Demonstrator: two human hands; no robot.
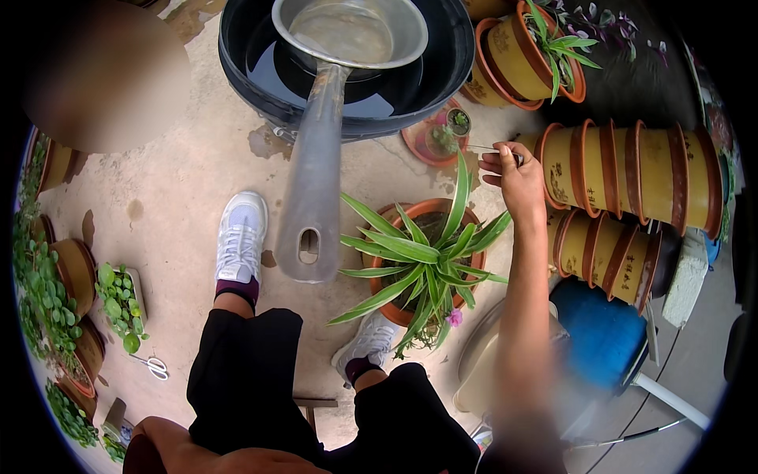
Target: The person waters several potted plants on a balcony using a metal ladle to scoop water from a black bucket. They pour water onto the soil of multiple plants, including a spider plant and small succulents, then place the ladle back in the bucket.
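Note:
My right hand (pixel 516 169) is raised to the right of a potted spider plant (pixel 429 258). Its thumb and fingers pinch a thin strand (pixel 482 147), a stalk or a wire; which one I cannot tell. The spider plant has white-edged leaves and sits in a terracotta-coloured pot (pixel 385 314), with a pink flower (pixel 454 318) at its near side. My left forearm (pixel 249 461) crosses my lap at the bottom edge, and the left hand is out of view. A metal dipper (pixel 349 32) sits over a black tub (pixel 237 77) of water, its grey handle (pixel 311 207) pointing towards me.
Stacked yellow flowerpots (pixel 604 172) lie sideways at the right, above a blue barrel (pixel 598 332). Two small potted succulents (pixel 458 120) stand on a saucer beyond the spider plant. White-handled scissors (pixel 156 367) lie on the floor at left, near a planter (pixel 121 302) and more pots.

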